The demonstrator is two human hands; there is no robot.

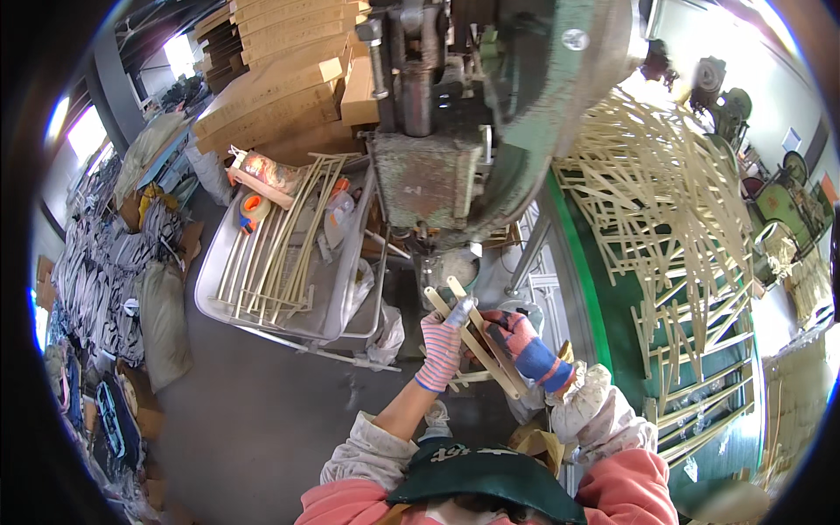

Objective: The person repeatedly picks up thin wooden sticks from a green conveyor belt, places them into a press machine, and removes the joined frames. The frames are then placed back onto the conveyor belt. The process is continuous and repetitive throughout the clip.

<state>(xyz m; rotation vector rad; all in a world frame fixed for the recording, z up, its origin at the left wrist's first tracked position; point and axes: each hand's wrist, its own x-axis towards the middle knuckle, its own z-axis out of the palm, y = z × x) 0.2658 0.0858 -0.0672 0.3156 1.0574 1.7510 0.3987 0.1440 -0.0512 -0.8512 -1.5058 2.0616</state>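
Observation:
In front of my body I hold a few pale, flat strips (492,356) with rounded ends and small holes near the tips. They lie slanted, their far ends just below the press. My left hand (440,352), in a pink striped glove, is closed on their left side, thumb near the upper ends. My right hand (532,348), in an orange and blue glove, is closed along their right side, its fingertips partly hidden. Above both hands stands a worn green press (424,179) with a heavy metal head. Another pale strip (472,377) shows below my left hand.
A grey tub (206,282) on a metal frame stands left, holding long strips (293,245), an orange tape roll (255,208) and a printed bag (265,178). To the right, a green table (584,289) carries heaped strips (674,210). Cardboard boxes (271,96) are stacked behind.

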